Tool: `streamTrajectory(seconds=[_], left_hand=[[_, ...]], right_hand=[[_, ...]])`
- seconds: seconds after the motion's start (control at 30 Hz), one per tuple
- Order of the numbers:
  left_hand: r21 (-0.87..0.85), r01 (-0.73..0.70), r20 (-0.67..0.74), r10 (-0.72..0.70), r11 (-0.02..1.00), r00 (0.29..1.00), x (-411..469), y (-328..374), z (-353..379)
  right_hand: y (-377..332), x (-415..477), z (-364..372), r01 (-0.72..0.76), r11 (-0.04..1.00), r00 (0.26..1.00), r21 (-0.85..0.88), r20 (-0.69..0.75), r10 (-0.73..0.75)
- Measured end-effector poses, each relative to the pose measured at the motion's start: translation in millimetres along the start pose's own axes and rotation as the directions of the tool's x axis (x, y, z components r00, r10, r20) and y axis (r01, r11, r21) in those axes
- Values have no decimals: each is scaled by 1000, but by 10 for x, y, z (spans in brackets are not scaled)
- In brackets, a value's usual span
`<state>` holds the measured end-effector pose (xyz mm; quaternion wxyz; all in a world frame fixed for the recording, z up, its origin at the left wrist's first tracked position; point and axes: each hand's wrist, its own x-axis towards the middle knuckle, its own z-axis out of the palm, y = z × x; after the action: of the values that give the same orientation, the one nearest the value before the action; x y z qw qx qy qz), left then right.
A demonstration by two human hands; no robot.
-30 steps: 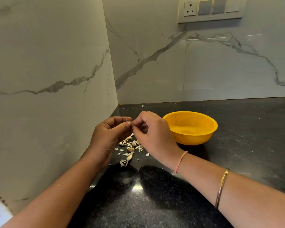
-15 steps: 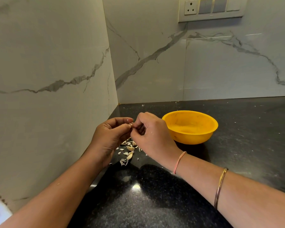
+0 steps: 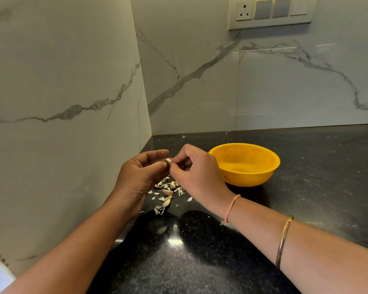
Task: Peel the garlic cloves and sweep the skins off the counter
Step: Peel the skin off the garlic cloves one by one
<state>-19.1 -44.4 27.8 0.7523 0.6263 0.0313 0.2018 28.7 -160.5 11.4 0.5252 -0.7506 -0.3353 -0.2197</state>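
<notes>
Black speckled stone counter (image 3: pixel 306 187) runs into the corner of the grey-veined white marble wall (image 3: pixel 62 81), and the round yellow plastic bowl (image 3: pixel 248 177) stands on it just to my right; I see no cloves in the part of its inside that shows. My left hand (image 3: pixel 136 177) is curled, thumb and forefinger pinching the small pale garlic clove (image 3: pixel 168 160) in the air, while my right hand (image 3: pixel 197 172) pinches at its tip with thumb and fingertip, the other fingers tucked in. Directly below lies the loose heap of papery garlic skins (image 3: pixel 168 192). I reckon the clove could slip from so narrow a pinch and drop into that heap. A few plumper pieces there may be whole cloves, so a careless sweep could carry them off with the skins. The skins look light enough that a brush of my forearm would scatter them toward the wall seam, where stray flecks already lie. No brand or writing is readable, not on the bowl nor on the grey socket-and-switch plate (image 3: pixel 270 11).
</notes>
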Motion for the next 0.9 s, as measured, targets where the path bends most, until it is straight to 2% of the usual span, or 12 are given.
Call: streamTrajectory(seconds=[0.3, 0.5, 0.7, 0.8, 0.9], left_hand=[[-20, 13, -19, -14, 1000, 1000, 13, -1, -2], [15, 0, -30, 0, 1000, 1000, 15, -8, -9], [65, -11, -21, 12, 998, 1000, 21, -15, -19], [76, -27, -16, 28, 997, 999, 17, -13, -18], [90, -36, 7, 36, 995, 999, 18, -16, -16]], right_hand=[[27, 2, 4, -51, 996, 999, 70, 5, 50], [14, 2, 0, -61, 993, 998, 99, 12, 60], [1, 16, -6, -137, 972, 990, 192, 47, 130], [-22, 18, -18, -207, 932, 978, 299, 98, 185], [-40, 21, -35, -329, 827, 944, 456, 185, 274]])
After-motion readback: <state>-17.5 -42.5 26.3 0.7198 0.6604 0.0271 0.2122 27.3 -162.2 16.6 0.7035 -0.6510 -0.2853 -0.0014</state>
